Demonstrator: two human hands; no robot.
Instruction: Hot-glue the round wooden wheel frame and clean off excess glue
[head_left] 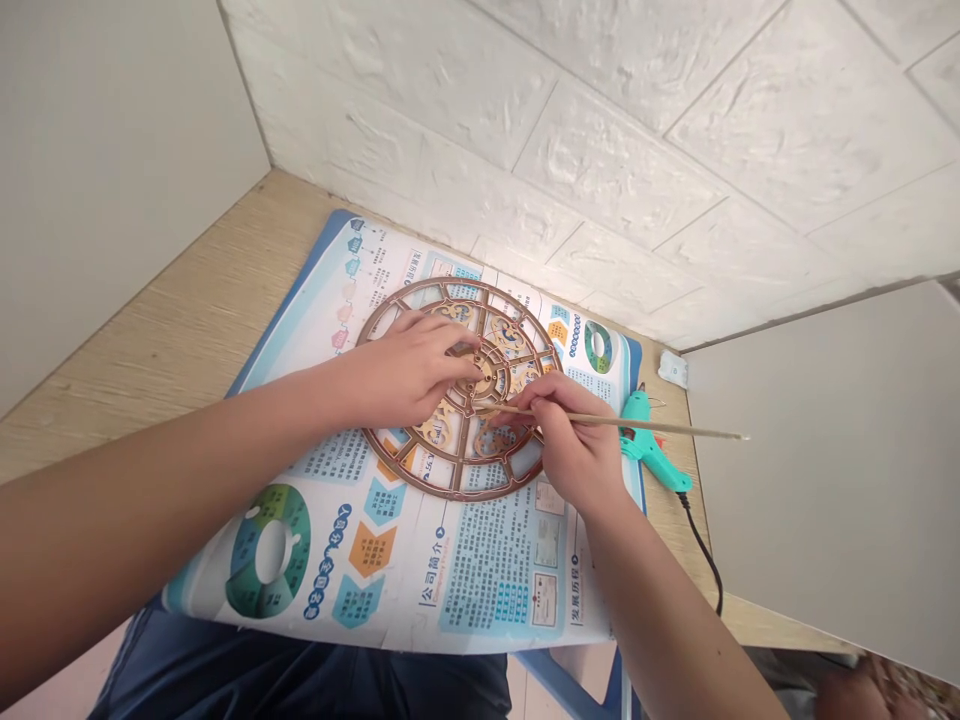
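A round brown openwork frame (459, 482), with rings, spokes and pale scrollwork pieces, lies flat on a printed sheet. My left hand (416, 370) rests over its left side, fingers spread and fingertips near the centre hub. In my right hand (577, 440) is a thin wooden stick (667, 427), pinched between thumb and fingers. The stick's left tip reaches the inner ring close to the hub, while its other end points out to the right. Part of the frame is hidden under both hands.
A teal hot glue gun (651, 440) with a black cord lies right of the printed sheet (397, 610). Behind it is a small white piece (673, 369). A white brick-patterned wall (600, 150) bounds the back, with pale panels at left and right.
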